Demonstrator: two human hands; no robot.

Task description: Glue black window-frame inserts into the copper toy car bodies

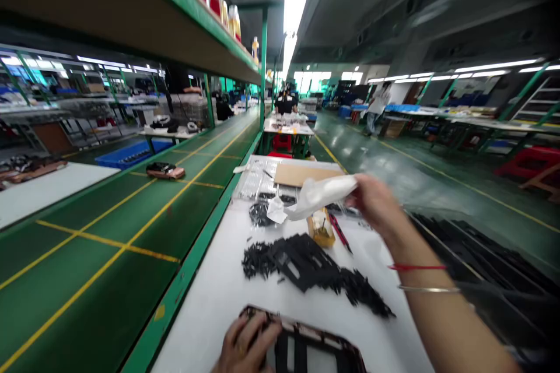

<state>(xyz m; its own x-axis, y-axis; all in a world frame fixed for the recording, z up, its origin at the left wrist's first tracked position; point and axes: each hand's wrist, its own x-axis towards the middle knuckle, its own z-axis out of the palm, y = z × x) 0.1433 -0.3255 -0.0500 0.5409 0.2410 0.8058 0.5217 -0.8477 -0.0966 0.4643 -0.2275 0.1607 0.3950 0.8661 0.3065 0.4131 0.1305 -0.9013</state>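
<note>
My right hand (376, 203) is raised over the white worktable (219, 291), closed on a crumpled white cloth (315, 195) that hangs out to the left. My left hand (247, 342) rests at the near edge, fingers curled on the corner of a dark frame with brown edging (315, 347). Between the hands lies a heap of small black plastic parts (306, 268). My right forearm carries a red string and a thin metal bangle.
A green conveyor belt (131, 227) with yellow lines runs along the left, carrying one brown item (165, 171). A small yellow box (321, 230), a red-handled tool (339, 233), clear trays and cardboard (301, 173) sit farther back. Black frames are stacked at right (472, 256). People work in the distance.
</note>
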